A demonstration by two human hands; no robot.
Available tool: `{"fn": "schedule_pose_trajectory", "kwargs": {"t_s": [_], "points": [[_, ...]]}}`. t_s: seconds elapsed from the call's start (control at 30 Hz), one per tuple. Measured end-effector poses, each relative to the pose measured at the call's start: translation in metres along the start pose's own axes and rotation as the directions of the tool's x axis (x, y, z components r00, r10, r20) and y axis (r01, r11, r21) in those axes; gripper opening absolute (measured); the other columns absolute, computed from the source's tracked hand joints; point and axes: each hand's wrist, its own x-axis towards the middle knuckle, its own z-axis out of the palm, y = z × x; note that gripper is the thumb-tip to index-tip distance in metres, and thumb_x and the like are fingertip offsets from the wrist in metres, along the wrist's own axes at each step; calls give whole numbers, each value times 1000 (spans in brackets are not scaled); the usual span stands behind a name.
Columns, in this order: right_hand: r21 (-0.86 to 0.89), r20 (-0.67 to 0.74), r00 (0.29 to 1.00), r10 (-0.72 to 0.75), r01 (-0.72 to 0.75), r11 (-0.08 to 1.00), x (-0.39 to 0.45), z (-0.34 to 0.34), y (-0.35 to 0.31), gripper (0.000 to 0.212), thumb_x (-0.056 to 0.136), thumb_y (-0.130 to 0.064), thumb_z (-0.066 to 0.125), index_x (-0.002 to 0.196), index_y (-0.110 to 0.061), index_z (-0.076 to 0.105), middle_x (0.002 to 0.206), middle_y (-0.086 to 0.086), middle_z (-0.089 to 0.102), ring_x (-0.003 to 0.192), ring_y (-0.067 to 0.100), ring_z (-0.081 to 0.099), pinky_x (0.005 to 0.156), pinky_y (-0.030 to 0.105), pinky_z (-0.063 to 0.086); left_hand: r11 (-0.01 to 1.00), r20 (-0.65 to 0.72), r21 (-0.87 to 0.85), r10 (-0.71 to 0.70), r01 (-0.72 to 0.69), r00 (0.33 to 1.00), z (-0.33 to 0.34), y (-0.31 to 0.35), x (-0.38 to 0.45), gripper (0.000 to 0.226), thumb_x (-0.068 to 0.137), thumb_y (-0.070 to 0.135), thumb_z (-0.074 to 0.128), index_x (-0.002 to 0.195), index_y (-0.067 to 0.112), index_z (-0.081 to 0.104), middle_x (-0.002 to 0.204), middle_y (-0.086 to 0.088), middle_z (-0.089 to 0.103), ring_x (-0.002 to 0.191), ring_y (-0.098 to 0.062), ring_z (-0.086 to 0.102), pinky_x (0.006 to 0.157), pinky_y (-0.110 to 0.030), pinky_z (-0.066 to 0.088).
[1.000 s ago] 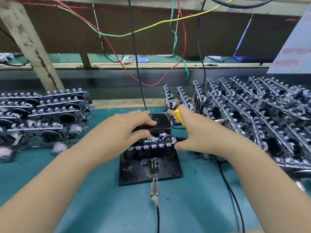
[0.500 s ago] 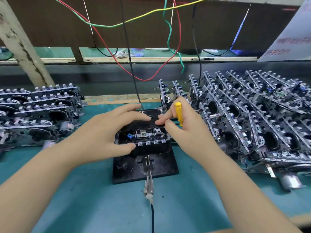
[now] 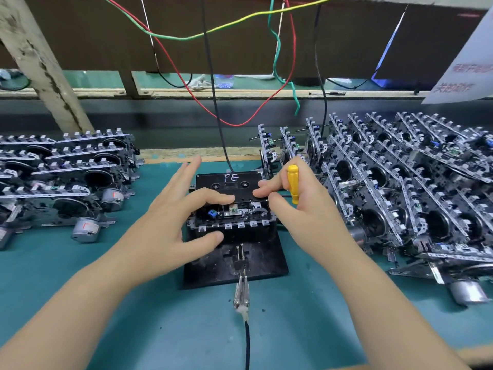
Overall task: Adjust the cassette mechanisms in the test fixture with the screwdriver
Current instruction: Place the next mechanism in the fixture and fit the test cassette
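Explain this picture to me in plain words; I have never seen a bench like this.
There is no robot here: a camera worn on a person's head looks down at their two hands. On the teal bench sits a black test fixture holding one cassette mechanism with a black cassette marked "PE" in it. The left hand has its fingers spread over the cassette and mechanism. The right hand holds a yellow screwdriver upright, its tip hidden. More mechanisms lie stacked at left and right. Coloured wires hang above.
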Motion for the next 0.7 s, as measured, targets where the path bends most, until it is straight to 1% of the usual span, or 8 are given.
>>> {"fn": "schedule_pose_trajectory", "kwargs": {"t_s": [0.17,0.23,0.33,0.4,0.47,0.5,0.57,0.7], "points": [[19,-17,1000,1,-1,1000,-1,1,1,52,88,-4,51,75,-54,41,99,-16,74,113,-2,64,98,35,47,984,0,175,18,-17,1000,5,3,-7,92,55,68,81,135,63,35,164,17,-22,152,-8,-17,120,-51,21],[15,-24,1000,-1,1,1000,0,1,2,55,89,-1,52,75,-53,41,98,-15,75,113,0,64,99,37,47,989,-55,145,-8,16,998,16,9,-10,99,47,74,79,135,60,35,162,19,-26,154,-13,-13,118,-56,27],[9,-33,999,-4,4,1000,1,0,3,57,89,2,52,74,-51,38,97,-15,75,112,0,65,97,35,46,999,-175,1,-53,54,983,36,17,-9,86,50,65,84,125,56,44,162,24,-23,156,-16,4,111,-50,39],[7,-34,999,-1,2,1000,0,0,3,57,90,3,52,75,-50,39,98,-14,76,113,-1,65,97,35,46,993,-254,-101,-92,69,963,46,18,-5,72,57,50,90,116,54,49,164,25,-13,153,-5,11,108,-28,38],[12,-31,1000,5,-4,1000,-2,0,3,56,90,2,52,76,-51,43,100,-14,75,114,-1,64,99,37,46,983,-306,-170,-125,75,944,52,18,-4,66,62,38,92,111,55,52,164,26,1,148,4,18,101,-9,29],[16,-27,1000,4,-4,1000,-2,0,3,55,90,2,52,77,-51,43,101,-14,75,115,-2,64,99,38,46,980,-324,-185,-130,72,937,54,17,-3,66,62,34,92,110,55,53,163,28,6,147,4,21,100,-6,27],[32,-23,1000,11,-10,999,-4,0,2,57,90,4,51,77,-50,41,102,-14,76,117,-2,63,100,38,45,977,-352,-205,-122,50,928,54,15,-2,65,61,31,94,109,54,56,161,29,11,146,1,25,103,-11,29],[62,-17,998,59,-58,996,-8,3,5,61,92,10,50,77,-48,43,104,-13,76,120,-3,61,99,34,44,976,-385,-218,-111,26,916,60,14,-5,63,61,34,93,108,56,57,159,33,10,147,-3,28,102,-11,31]]}}
